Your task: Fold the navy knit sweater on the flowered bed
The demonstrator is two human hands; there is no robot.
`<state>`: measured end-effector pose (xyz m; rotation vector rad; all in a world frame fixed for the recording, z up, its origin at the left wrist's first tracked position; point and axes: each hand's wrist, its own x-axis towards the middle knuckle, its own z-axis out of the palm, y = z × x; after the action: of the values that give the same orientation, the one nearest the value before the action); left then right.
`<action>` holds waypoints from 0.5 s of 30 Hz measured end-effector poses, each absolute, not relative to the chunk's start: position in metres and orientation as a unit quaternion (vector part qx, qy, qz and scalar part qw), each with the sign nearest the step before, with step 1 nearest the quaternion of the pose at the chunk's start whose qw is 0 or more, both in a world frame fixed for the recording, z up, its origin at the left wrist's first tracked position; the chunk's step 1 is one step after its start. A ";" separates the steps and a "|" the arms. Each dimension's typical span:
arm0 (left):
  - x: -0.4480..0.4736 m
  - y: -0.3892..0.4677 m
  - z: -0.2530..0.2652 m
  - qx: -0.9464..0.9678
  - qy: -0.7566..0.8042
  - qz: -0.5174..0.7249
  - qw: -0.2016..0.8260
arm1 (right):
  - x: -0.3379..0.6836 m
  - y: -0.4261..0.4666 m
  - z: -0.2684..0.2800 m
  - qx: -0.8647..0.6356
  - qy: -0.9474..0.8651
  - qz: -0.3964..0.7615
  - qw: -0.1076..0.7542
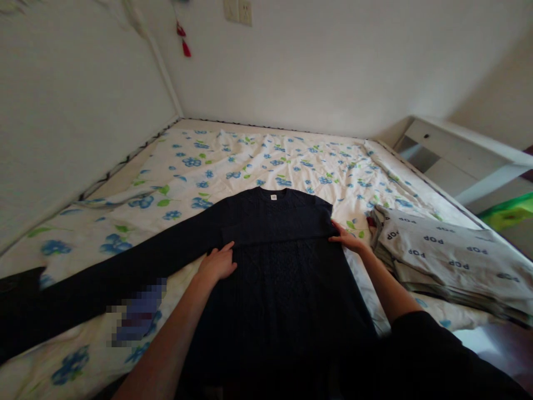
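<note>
A dark navy long-sleeved sweater lies flat on the bed, collar away from me, a small white label at the neck. Its right sleeve is folded across the chest; its left sleeve stretches out toward the lower left. My left hand rests flat on the sweater's left side, where that sleeve joins the body. My right hand presses on the sweater's right edge at the fold, fingers spread. Neither hand is closed around the cloth.
The bed has a white sheet with blue flowers. A folded grey cloth printed "POP" lies at the right. Walls close in the left and far sides. A white cabinet stands at the right.
</note>
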<state>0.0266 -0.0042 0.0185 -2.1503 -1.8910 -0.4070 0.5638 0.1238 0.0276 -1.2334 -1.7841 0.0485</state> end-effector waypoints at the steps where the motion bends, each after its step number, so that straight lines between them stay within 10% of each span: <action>1: 0.028 -0.006 0.019 -0.738 -0.649 -0.134 0.127 | 0.561 0.122 0.028 -0.505 -0.737 0.013 0.450; 15: 0.020 0.006 0.010 -0.753 -0.630 -0.154 0.113 | 0.564 0.123 0.015 -0.638 -0.655 -0.258 0.313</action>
<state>0.0199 0.0061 0.0098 -2.2090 -1.8484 -0.4523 0.5636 0.1232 0.0150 -1.6815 -1.7277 -0.6801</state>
